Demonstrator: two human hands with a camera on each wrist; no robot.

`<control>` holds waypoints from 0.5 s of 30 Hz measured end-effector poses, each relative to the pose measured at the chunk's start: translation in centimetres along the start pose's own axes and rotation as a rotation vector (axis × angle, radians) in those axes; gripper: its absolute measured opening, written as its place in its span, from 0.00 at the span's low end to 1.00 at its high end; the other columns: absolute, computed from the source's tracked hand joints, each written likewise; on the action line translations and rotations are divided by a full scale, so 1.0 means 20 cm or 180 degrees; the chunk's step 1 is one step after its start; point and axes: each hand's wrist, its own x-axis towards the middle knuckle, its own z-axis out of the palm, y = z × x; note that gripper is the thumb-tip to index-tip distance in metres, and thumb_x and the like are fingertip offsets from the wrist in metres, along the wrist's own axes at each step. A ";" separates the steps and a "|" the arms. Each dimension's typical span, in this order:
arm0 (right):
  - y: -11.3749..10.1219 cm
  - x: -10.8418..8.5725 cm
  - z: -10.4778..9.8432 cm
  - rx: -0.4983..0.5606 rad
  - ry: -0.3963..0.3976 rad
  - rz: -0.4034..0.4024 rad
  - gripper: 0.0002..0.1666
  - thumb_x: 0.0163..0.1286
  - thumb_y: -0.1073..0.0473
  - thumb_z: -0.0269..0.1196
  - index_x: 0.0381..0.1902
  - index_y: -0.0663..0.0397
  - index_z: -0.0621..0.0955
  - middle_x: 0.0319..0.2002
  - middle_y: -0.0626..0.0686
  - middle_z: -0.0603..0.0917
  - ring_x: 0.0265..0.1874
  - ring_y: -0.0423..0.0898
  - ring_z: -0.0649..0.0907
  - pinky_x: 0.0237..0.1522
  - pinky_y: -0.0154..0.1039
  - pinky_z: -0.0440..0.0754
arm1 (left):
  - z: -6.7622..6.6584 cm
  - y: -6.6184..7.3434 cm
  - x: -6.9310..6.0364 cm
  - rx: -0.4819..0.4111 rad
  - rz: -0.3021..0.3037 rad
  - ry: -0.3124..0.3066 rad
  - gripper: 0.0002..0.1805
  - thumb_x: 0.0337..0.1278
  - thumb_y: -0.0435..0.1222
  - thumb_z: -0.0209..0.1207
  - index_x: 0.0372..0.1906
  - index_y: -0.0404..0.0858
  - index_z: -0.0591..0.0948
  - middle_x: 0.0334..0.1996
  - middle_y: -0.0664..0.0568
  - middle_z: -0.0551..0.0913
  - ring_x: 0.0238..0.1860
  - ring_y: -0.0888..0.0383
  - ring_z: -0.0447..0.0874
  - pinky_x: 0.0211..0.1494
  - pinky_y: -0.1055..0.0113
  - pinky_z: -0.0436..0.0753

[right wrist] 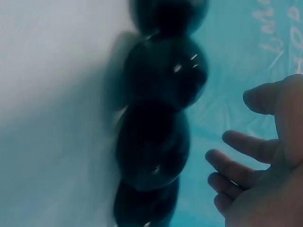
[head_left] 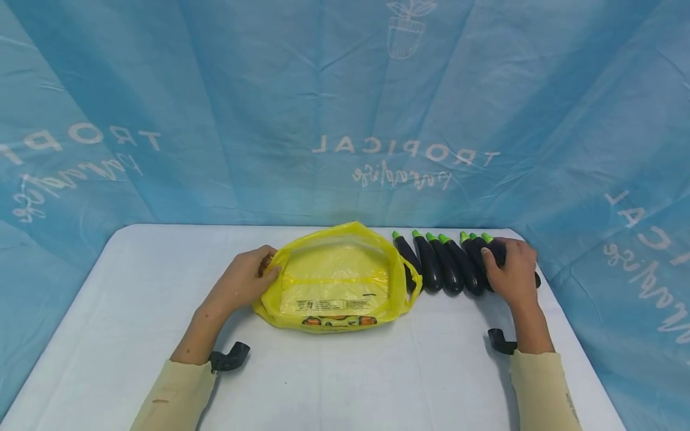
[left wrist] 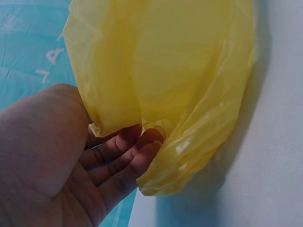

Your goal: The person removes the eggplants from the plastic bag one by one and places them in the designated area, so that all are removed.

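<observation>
A yellow plastic bag [head_left: 334,269] lies in the middle of the table, its mouth spread wide toward the head camera. At its left edge, my left hand [head_left: 249,276] holds the rim; in the left wrist view, fingers [left wrist: 120,165] curl at the thin yellow film [left wrist: 180,94]. Dark eggplants [head_left: 428,263] with bright green stem ends lie in a row to the right of the bag. Above the rightmost ones is my right hand [head_left: 512,269], hiding part of them. From the right wrist, the fingers [right wrist: 236,170] look extended, apart from the rounded eggplant ends [right wrist: 154,144].
A white-covered table [head_left: 334,377] carries everything. Behind it and along both sides hangs a blue printed cloth [head_left: 269,120]. One bag handle [head_left: 414,281] overlaps the leftmost eggplant. Black straps with small mounts [head_left: 230,357] sit at both wrists.
</observation>
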 end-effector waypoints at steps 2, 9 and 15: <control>-0.03 -0.01 -0.01 0.0002 -0.0089 0.0052 0.28 0.80 0.57 0.59 0.66 0.75 0.74 0.65 0.76 0.72 0.69 0.74 0.67 0.68 0.73 0.63 | 0.00 0.00 0.00 0.0009 -0.0004 -0.0002 0.17 0.75 0.37 0.60 0.61 0.34 0.80 0.34 0.50 0.81 0.32 0.54 0.75 0.38 0.59 0.77; -0.10 -0.03 0.00 0.0059 -0.0223 0.0007 0.32 0.81 0.55 0.58 0.73 0.72 0.69 0.69 0.74 0.71 0.71 0.72 0.69 0.70 0.71 0.65 | -0.01 -0.02 -0.01 -0.0034 0.0054 -0.0052 0.18 0.74 0.37 0.61 0.61 0.33 0.79 0.35 0.50 0.81 0.33 0.54 0.76 0.39 0.58 0.78; -0.15 -0.05 0.00 0.0116 -0.0166 -0.0082 0.32 0.81 0.55 0.59 0.73 0.68 0.70 0.70 0.72 0.71 0.71 0.70 0.69 0.70 0.72 0.66 | -0.02 -0.01 -0.04 -0.0057 0.0106 0.0038 0.21 0.75 0.40 0.62 0.63 0.32 0.78 0.43 0.47 0.81 0.41 0.52 0.78 0.46 0.55 0.81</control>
